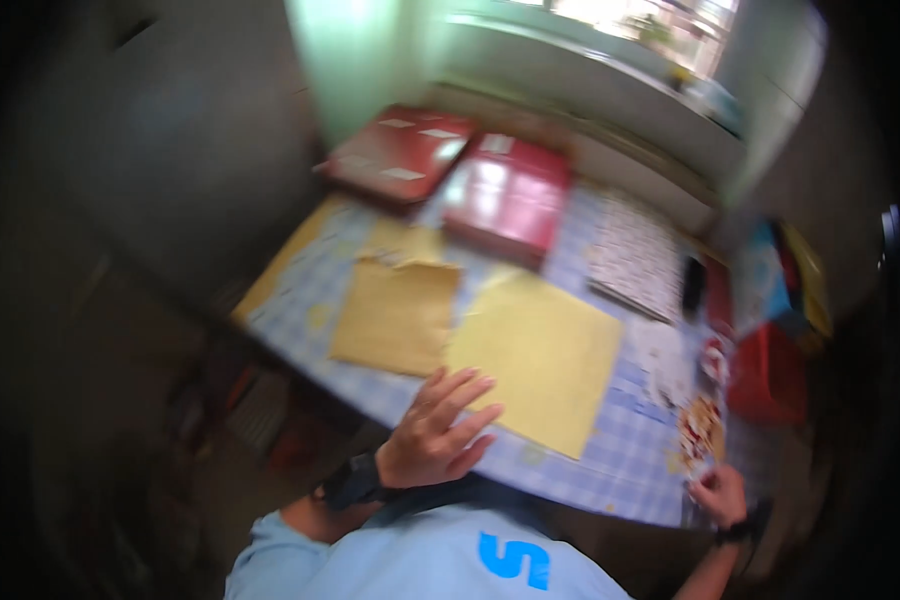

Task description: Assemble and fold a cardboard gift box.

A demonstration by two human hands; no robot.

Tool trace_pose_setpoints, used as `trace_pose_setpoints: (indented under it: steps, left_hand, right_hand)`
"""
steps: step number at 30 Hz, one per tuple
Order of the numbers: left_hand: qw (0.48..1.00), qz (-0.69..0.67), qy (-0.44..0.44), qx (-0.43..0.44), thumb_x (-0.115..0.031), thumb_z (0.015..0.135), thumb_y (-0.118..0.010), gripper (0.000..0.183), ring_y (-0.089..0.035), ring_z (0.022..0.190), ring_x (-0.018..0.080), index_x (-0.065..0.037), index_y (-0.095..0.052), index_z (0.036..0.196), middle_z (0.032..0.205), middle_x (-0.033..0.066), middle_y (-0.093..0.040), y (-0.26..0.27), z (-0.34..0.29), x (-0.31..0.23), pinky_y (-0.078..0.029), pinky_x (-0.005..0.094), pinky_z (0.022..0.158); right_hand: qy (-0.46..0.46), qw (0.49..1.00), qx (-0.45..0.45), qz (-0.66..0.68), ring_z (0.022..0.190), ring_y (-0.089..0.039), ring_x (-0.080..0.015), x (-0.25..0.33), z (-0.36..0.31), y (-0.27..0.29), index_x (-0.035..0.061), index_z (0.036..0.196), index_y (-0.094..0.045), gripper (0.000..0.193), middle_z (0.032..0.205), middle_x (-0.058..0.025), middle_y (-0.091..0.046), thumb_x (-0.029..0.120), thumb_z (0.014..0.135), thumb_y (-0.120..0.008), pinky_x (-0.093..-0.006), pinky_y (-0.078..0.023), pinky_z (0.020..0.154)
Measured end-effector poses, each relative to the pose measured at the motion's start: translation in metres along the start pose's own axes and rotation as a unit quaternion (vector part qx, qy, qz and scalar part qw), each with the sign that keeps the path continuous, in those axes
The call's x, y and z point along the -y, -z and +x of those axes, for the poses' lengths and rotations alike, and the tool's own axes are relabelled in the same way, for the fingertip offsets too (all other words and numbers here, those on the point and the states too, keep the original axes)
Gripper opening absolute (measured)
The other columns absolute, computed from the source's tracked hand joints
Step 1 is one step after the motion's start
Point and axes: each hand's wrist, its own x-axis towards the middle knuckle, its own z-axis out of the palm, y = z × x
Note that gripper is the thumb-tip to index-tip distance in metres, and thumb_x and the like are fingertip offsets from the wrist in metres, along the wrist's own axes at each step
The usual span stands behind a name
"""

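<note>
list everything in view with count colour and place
checked cloth: 1, blue and white, centre
red boxes: 2, red, far side
yellow sheet: 1, yellow, centre
packet: 1, tan, left of yellow sheet
speckled slab: 1, white and dark, right
black object: 1, black, beside slab
white sheet: 1, white, below slab
small pieces: uncountable, mixed, lower right
red container: 1, red, right edge
blurred items: uncountable, blue and yellow, far right
window: 1, bright, top
shirt: 1, light blue, bottom
wristbands: 2, dark, one per wrist
left hand: 1, bare, bottom centre
right hand: 1, bare, at pieces
</note>
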Motion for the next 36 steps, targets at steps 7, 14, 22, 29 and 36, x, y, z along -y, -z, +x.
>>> trace_pose_setpoints:
  steps: [7, 14, 22, 29, 36]
  left_hand:
    - [0.967, 0.036, 0.154, -0.202, 0.0, 0.077, -0.068, 0.021, -0.064, 0.093, 0.0297, -0.007, -0.066, 0.097, 0.105, 0.0127, -0.064, 0.031, -0.106, 0.022, -0.053, 0.0387, 0.081]
    - [0.788, 0.064, 0.596, -0.137, -0.015, 0.086, -0.063, 0.017, -0.066, 0.091, 0.0313, -0.004, -0.068, 0.097, 0.094, 0.0161, -0.068, 0.001, -0.327, 0.113, -0.052, 0.0409, 0.08]
    - [0.638, 0.056, 0.764, -0.074, -0.024, 0.089, -0.059, 0.044, -0.061, 0.11, 0.0353, -0.006, -0.056, 0.129, 0.121, 0.0213, -0.061, -0.049, -0.433, 0.204, -0.048, 0.0452, 0.092]
    - [0.661, 0.092, 0.745, -0.023, -0.024, 0.088, -0.059, 0.049, -0.057, 0.114, 0.0367, -0.008, -0.051, 0.134, 0.127, 0.0222, -0.057, -0.075, -0.409, 0.275, -0.046, 0.0457, 0.095]
    - [0.652, 0.166, 0.732, 0.104, -0.024, 0.088, -0.059, 0.055, -0.054, 0.119, 0.0382, -0.009, -0.047, 0.139, 0.132, 0.0231, -0.052, -0.089, -0.382, 0.296, -0.044, 0.0461, 0.098]
  right_hand:
    - [0.069, 0.918, -0.389, -0.013, 0.078, -0.066, -0.0299, 0.084, -0.027, -0.029, 0.0055, 0.089, -0.071, 0.012, 0.087, -0.0136, -0.069, 0.017, 0.091, -0.067, -0.039, -0.053, 0.07]
    - [0.27, 0.901, -0.337, 0.048, 0.099, -0.058, -0.0288, 0.125, -0.017, -0.091, -0.0051, 0.1, -0.06, 0.014, 0.104, -0.0158, -0.06, 0.005, 0.092, -0.055, -0.0394, -0.045, 0.091]
    - [0.308, 0.885, -0.346, -0.045, 0.119, -0.051, -0.034, 0.146, -0.019, -0.117, -0.0056, 0.108, -0.059, 0.019, 0.127, -0.021, -0.054, 0.004, 0.094, -0.052, -0.0432, -0.037, 0.106]
    - [0.284, 0.892, -0.351, -0.013, 0.113, -0.054, -0.0405, 0.171, -0.025, -0.114, -0.0036, 0.105, -0.069, 0.025, 0.121, -0.0238, -0.059, 0.015, 0.09, -0.063, -0.0517, -0.042, 0.099]
    - [0.207, 0.925, -0.318, 0.003, 0.112, -0.057, -0.034, 0.159, -0.022, -0.12, -0.0092, 0.102, -0.067, 0.022, 0.127, -0.0201, -0.055, 0.009, 0.09, -0.065, -0.0428, -0.054, 0.088]
